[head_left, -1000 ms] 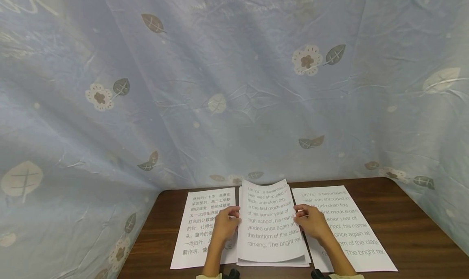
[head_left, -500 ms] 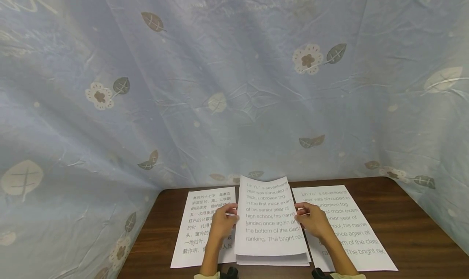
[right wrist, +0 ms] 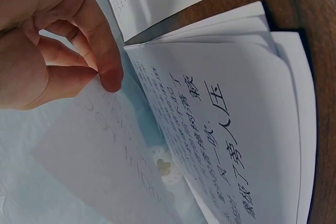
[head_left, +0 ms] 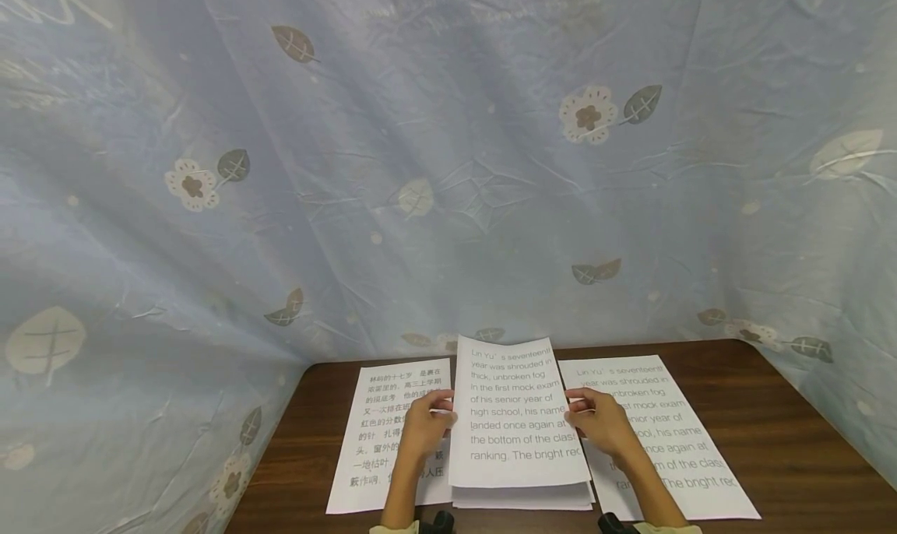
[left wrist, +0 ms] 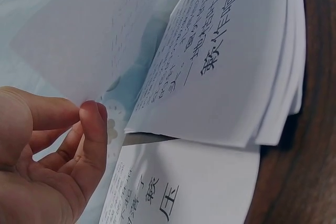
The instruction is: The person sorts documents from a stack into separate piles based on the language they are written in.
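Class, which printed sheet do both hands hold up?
The middle English sheet, pinched at its sides by the left hand and right hand; the stack beneath, left Chinese sheet and right English sheet lie unheld.

At the bottom edge of the head view, a pale yellow left cuff and matching right cuff each adjoin a rounded black piece.

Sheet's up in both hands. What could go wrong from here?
1. Left hand and right hand pinch the sheet only at its side edges; it might slip or crease.
2. The stack beneath is uneven; a brush could shift it.
3. The right forearm passes over the right page; it might drag it.
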`<state>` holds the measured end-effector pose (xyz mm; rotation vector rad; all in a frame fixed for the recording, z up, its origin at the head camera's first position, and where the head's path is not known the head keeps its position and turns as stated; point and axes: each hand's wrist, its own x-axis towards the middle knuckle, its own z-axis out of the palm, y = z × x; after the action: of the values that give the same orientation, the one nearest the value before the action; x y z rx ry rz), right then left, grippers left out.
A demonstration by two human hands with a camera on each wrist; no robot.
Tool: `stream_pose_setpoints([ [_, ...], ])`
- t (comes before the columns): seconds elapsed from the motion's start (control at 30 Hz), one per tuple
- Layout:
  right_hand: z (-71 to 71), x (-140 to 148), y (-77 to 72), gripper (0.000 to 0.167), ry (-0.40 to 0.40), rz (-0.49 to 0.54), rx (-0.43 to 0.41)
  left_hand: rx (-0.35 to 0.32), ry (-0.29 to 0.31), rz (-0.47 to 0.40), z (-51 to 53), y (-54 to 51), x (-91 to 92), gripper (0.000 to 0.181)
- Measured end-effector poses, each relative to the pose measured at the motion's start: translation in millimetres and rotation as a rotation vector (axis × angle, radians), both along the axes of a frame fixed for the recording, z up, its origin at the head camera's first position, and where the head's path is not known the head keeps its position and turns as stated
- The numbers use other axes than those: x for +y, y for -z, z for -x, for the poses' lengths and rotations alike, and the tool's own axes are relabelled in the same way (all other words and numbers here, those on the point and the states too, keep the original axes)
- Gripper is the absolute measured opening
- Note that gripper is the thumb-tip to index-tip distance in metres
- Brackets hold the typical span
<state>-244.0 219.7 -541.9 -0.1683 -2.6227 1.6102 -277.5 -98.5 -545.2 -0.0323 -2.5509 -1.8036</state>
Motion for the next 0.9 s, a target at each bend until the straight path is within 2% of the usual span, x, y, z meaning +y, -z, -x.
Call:
stream_pose_setpoints([
  [0.43,0.9,4,-2.3,0.042,-0.005,0.002,0.013,-0.016,0.003,-0.051,-1.8,3.1,3.6,0.044],
  [0.9,-4.8,45,-0.7,0.045,0.009,-0.052,0.001,-0.016,0.001,-0.118,-9.8,7.9,44.1,0.045],
])
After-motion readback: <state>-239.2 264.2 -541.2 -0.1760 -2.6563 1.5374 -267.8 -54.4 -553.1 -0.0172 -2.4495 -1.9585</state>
